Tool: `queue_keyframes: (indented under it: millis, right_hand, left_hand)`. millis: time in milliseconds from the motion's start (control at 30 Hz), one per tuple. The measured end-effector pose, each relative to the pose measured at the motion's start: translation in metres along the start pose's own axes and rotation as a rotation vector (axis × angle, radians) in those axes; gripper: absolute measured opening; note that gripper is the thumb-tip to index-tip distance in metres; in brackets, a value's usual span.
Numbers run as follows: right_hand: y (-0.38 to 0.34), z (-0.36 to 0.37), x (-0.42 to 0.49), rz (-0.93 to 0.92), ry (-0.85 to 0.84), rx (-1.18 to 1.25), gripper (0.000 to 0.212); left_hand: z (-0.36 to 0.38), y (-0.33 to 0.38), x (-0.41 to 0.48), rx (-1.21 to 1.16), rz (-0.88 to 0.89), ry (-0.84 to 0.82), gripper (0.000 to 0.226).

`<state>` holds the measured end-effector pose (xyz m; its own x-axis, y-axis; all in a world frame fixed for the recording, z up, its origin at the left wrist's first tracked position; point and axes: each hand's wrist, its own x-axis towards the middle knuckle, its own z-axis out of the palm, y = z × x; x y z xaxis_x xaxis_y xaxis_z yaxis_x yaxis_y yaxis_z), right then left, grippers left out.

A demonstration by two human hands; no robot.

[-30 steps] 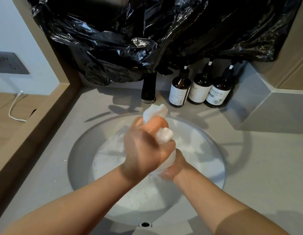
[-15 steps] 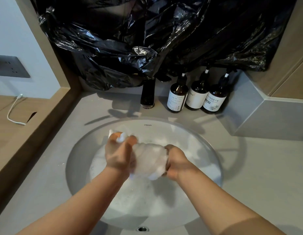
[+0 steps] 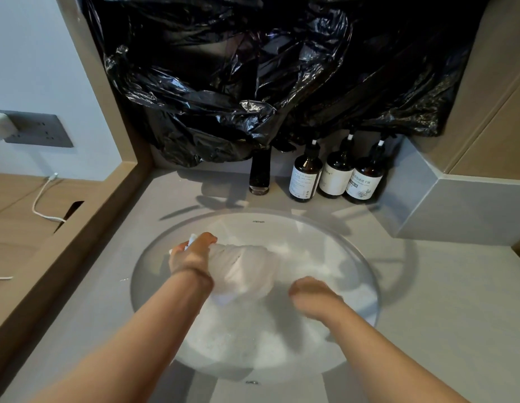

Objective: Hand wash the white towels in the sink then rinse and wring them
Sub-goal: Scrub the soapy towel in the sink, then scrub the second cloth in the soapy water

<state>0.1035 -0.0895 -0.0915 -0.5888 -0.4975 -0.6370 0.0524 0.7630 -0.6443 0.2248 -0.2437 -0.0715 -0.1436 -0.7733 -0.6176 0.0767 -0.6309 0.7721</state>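
A wet white towel (image 3: 247, 270) hangs bunched just above the foamy water (image 3: 253, 338) in the round white sink (image 3: 285, 218). My left hand (image 3: 191, 255) grips its left end, and a bit of cloth sticks out past my fingers. My right hand (image 3: 312, 295) is blurred at the towel's lower right edge, fingers curled. Whether it holds the cloth is unclear. Other towels are hidden if any lie under the foam.
A black tap (image 3: 259, 175) stands behind the sink, with three brown pump bottles (image 3: 337, 175) to its right. Crumpled black plastic (image 3: 253, 82) covers the wall above. A wooden ledge (image 3: 87, 228) borders the grey counter (image 3: 442, 301) at left, with a white cable (image 3: 42, 205).
Both hands came down from in front of the tap towards the water. The tight twisted bundle has spread out, and my right hand has slid right and down off its end.
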Motion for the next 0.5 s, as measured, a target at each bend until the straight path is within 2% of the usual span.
queue_keyframes:
  millis: [67,133,167,233,300,367,500]
  right_hand:
    - [-0.007,-0.002,-0.005,-0.052,0.045,0.195,0.017]
    - [-0.016,-0.001,-0.014,0.013,-0.115,0.556,0.028]
    - [-0.02,-0.001,-0.021,0.034,-0.2,0.632,0.032]
    - [-0.024,0.003,-0.026,0.015,-0.262,0.619,0.042]
    - [-0.027,0.006,-0.029,-0.007,-0.182,0.632,0.053]
    - [-0.025,0.004,-0.029,-0.044,-0.061,0.676,0.053]
    - [-0.024,-0.005,-0.031,-0.219,0.104,0.758,0.037]
  left_hand:
    - [0.0,-0.001,-0.002,-0.013,0.003,0.032,0.048]
    - [0.0,-0.003,-0.005,-0.035,-0.011,0.046,0.071]
    - [0.001,-0.003,-0.007,-0.041,-0.021,0.028,0.084]
    - [0.003,-0.004,-0.009,-0.045,-0.046,-0.04,0.101]
    - [0.005,-0.004,-0.011,0.035,-0.075,-0.125,0.105]
    - [0.004,-0.002,-0.015,0.126,-0.13,-0.28,0.092]
    - [0.003,0.006,-0.023,0.27,-0.114,-0.474,0.044]
